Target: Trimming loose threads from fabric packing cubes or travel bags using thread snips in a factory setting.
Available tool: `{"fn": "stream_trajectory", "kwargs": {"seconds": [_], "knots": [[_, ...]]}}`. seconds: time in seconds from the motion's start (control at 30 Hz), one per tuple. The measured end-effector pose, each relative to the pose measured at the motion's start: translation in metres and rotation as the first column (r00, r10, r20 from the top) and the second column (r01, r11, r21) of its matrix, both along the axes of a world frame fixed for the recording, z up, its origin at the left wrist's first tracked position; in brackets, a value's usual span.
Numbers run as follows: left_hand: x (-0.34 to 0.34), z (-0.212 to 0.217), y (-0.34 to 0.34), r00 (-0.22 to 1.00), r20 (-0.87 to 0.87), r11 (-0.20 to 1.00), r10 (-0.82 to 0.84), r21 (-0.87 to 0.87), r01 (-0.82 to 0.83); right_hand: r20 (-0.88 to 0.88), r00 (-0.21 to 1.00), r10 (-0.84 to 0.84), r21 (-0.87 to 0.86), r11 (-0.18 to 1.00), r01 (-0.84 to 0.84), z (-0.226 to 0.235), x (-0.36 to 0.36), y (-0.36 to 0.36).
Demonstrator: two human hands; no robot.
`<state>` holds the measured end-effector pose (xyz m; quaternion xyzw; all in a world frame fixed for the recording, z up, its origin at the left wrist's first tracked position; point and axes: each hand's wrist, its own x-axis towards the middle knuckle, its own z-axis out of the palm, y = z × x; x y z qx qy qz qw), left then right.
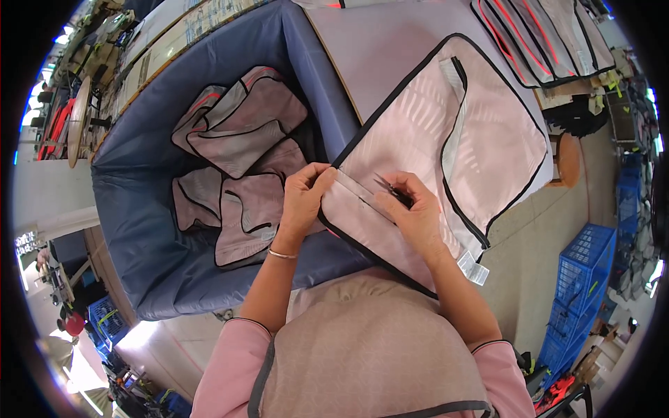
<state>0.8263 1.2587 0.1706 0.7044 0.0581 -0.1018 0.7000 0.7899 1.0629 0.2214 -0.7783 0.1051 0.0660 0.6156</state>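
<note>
A pink fabric panel [411, 125] with black binding lies across the table edge and toward my lap. A curved zipper-like strip [456, 139] runs over it, and a white label [474, 268] hangs at its lower right corner. My left hand [304, 198] pinches the panel's bound left edge between thumb and fingers. In my right hand [417, 216] are small dark thread snips [390, 187], their pointed tips just above the fabric beside a narrow seamed strip [362, 195]. The fingers of the right hand are wrapped round the snips.
To the left stands a blue padded bin [132, 223] holding several bound pink pieces [258, 150]. More panels [550, 42] are stacked at the far right of the table [390, 31]. A round wooden stool [566, 160] and stacked blue crates [575, 292] stand on the right.
</note>
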Motion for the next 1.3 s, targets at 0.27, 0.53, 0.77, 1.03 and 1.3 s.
{"fn": "stream_trajectory", "kwargs": {"seconds": [0.27, 0.53, 0.77, 1.03, 1.3], "knots": [[-0.024, 0.005, -0.019, 0.961, -0.276, 0.727, -0.022, -0.664, -0.175, 0.349, 0.912, 0.218, -0.367, 0.927, -0.081, 0.018, 0.013, 0.025], [-0.035, 0.002, -0.030, 0.960, -0.269, 0.682, 0.076, -0.689, -0.247, 0.362, 0.787, 0.499, -0.786, 0.618, -0.030, 0.029, 0.019, 0.037], [-0.035, -0.003, -0.031, 0.969, -0.245, 0.730, 0.022, -0.658, -0.183, 0.245, 0.930, 0.272, -0.482, 0.867, -0.127, 0.042, 0.025, 0.046], [-0.031, 0.003, -0.031, 0.929, -0.364, 0.671, -0.061, -0.705, -0.232, 0.197, 0.970, 0.143, -0.427, 0.903, -0.047, 0.052, 0.008, 0.005], [-0.027, 0.006, -0.033, 0.925, -0.360, 0.602, -0.119, -0.767, -0.221, 0.353, 0.827, 0.438, -0.811, 0.585, 0.036, 0.044, 0.009, 0.011]]}}
